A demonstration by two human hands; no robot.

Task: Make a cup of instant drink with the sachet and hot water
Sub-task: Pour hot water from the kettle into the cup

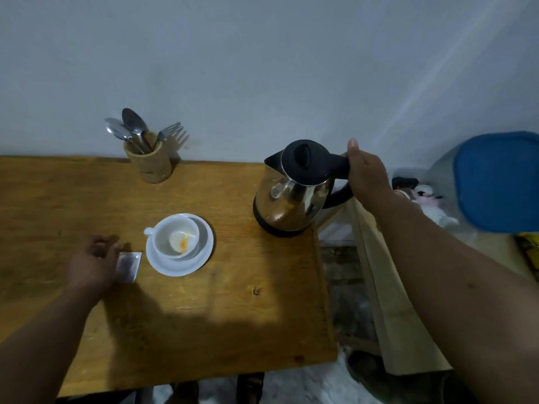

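Pale grey wall runs behind a wooden tabletop (pixel 204 310) that fills most of my view. Near its middle stands a white cup (pixel 175 237) on a white saucer (pixel 204 258), the cup's handle pointing to my left. Inside the cup lies a small heap of pale powder with an orange streak. My left hand (pixel 93 263) rests low on the tabletop just left of the saucer, its fingers (pixel 115 247) curled down onto a silvery sachet (pixel 128 266) that lies flat on the wood; whether they pinch it or merely press on it I cannot tell. My right hand (pixel 367 176) reaches out to the steel kettle (pixel 291 196) at the tabletop's far right edge, fingers wrapped closed around its black handle, thumb pointing up. The kettle sits on its black base, lid shut, spout turned left. At the back, against the wall, a wooden holder (pixel 151 164) carries spoons and forks. Off to the right, beyond the tabletop, is a blue lid (pixel 498 182).
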